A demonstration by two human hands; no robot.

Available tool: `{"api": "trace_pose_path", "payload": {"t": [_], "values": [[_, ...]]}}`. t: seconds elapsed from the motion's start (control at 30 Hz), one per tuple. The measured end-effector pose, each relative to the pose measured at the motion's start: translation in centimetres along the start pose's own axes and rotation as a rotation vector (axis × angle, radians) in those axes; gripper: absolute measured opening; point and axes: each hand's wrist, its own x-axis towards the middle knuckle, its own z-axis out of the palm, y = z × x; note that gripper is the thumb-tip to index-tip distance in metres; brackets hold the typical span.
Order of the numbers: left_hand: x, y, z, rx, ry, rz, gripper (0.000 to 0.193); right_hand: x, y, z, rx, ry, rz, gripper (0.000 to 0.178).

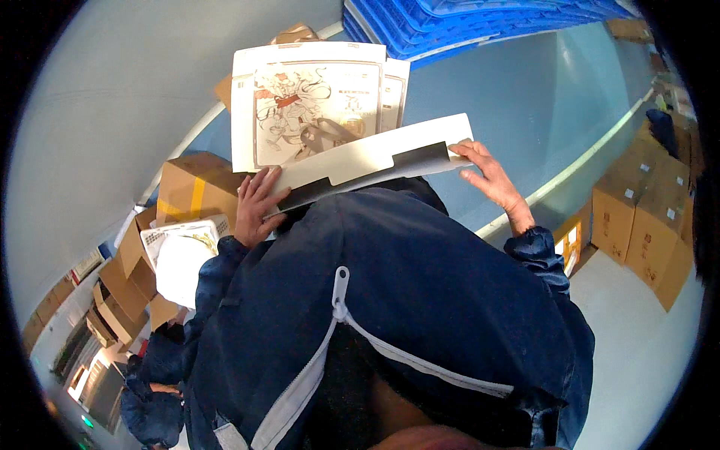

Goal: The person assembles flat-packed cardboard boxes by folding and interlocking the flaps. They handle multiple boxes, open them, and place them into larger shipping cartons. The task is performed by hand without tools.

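Observation:
A white flat box [360,157] with a dark band along its near side is held edge-up close to my jacket. My left hand [259,202] grips its left end, fingers over the top edge and thumb below. At the right end, the fingers and thumb of my right hand [491,178] pinch the corner. Just beyond it lies a white printed carton [315,64] with a line drawing and a grey-brown ribbon [324,135]. Part of a second white carton [396,94] shows behind its right edge. The held box's underside is hidden.
Blue plastic crates [465,30] are stacked at the far side. A brown carton with yellow tape [191,191] and a white basket [150,238] stand at left. Brown cartons [637,210] are piled at right. Another person's dark sleeve [154,412] shows at lower left.

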Motion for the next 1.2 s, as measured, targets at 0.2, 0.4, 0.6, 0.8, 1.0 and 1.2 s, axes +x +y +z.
{"api": "trace_pose_path", "payload": {"t": [0.2,0.4,0.6,0.8,1.0,1.2], "values": [[1.0,0.2,-0.5,-0.259,0.117,-0.13,0.044,2.6,-0.3,0.0,0.067,0.03,0.341,0.035],[1.6,2.2,0.2,-0.178,0.236,-0.3,0.049,3.4,-0.7,3.0,-0.37,0.225,0.082,0.042],[0.8,2.4,2.7,0.269,0.153,-0.185,0.048,3.4,-1.0,5.9,-0.745,0.318,-0.168,0.054],[1.1,3.0,3.0,0.315,0.18,-0.205,0.047,4.6,-2.3,8.4,-0.751,0.062,-0.335,0.052],[0.8,3.1,3.7,0.234,0.215,-0.219,0.045,8.4,-3.4,8.7,-0.66,-0.029,-0.422,0.048],[0.2,3.5,3.7,0.239,0.218,-0.177,0.048,8.0,-3.4,8.3,-0.409,-0.055,-0.443,0.048]]}}
